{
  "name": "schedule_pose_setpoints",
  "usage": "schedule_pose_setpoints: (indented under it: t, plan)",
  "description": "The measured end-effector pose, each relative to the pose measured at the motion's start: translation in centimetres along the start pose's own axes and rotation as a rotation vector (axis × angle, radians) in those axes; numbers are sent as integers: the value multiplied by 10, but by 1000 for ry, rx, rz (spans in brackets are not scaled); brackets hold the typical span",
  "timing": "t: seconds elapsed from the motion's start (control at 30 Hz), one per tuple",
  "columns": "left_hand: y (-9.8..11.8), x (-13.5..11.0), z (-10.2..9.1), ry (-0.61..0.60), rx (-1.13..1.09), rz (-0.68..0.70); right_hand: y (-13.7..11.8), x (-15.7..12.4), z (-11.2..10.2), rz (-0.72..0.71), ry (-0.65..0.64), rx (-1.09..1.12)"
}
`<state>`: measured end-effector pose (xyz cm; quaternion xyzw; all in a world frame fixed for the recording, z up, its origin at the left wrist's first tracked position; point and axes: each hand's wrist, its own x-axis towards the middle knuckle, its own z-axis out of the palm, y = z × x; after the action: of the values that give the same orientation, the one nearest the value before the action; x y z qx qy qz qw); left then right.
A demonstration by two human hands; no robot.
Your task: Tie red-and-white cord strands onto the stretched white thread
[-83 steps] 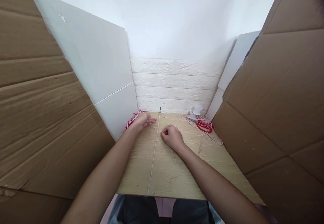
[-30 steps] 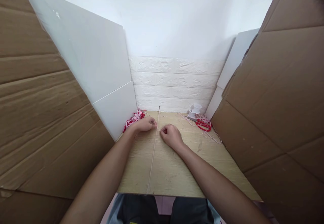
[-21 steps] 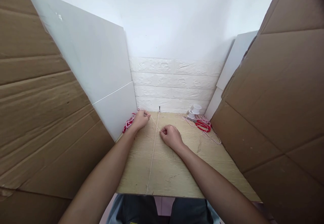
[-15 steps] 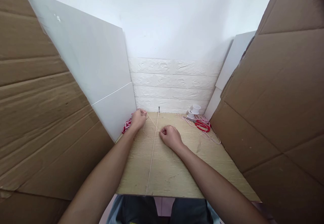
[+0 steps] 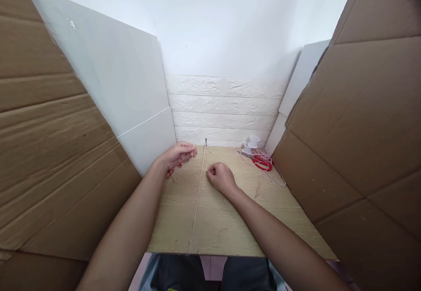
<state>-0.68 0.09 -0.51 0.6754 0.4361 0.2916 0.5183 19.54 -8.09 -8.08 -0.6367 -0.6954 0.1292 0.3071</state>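
A pale cord (image 5: 198, 203) runs taut from a dark nail (image 5: 205, 142) at the back of the wooden board (image 5: 237, 234) to its front edge. To the cord's right, my right hand (image 5: 222, 178) is closed in a pinch on a thin thread at the cord. My left hand (image 5: 179, 154) hovers left of the nail, thumb and fingertips pressed together; what they hold, if anything, is too fine to make out. Below its wrist, a red and white yarn bundle (image 5: 171, 172) is partly hidden by the hand.
White spools (image 5: 253, 141), red-handled scissors (image 5: 262, 163) and tangled pink yarn (image 5: 272, 177) lie at the back right. Cardboard panels (image 5: 355, 129) stand on both sides. A white brick-patterned wall (image 5: 226, 106) closes the back.
My left hand has turned and shifted slightly right, and the thread stretched between both hands no longer shows clearly. My right hand stays at the cord.
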Motion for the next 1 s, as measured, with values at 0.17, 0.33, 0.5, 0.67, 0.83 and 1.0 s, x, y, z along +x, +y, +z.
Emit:
schedule_pose_setpoints:
  t: [0.17, 0.33, 0.5, 0.67, 0.83, 1.0]
  plan:
    - [-8, 14, 14, 49, 297, 49, -1, 0, -1, -1, -5, 3]
    - [-17, 18, 22, -85, 477, 57, -2, 0, -2, 2, -7, -2]
    - [-21, 17, 26, -196, 457, -58, -2, 0, -1, 1, 10, -3]
    - [-23, 17, 26, -244, 433, -108, -2, 1, 0, -6, 23, 0]
    - [-27, 19, 24, -292, 408, -99, -2, 2, 1, -3, 28, 1]
    - [-26, 19, 24, -334, 391, -123, 0, 2, 3, 2, 32, -7]
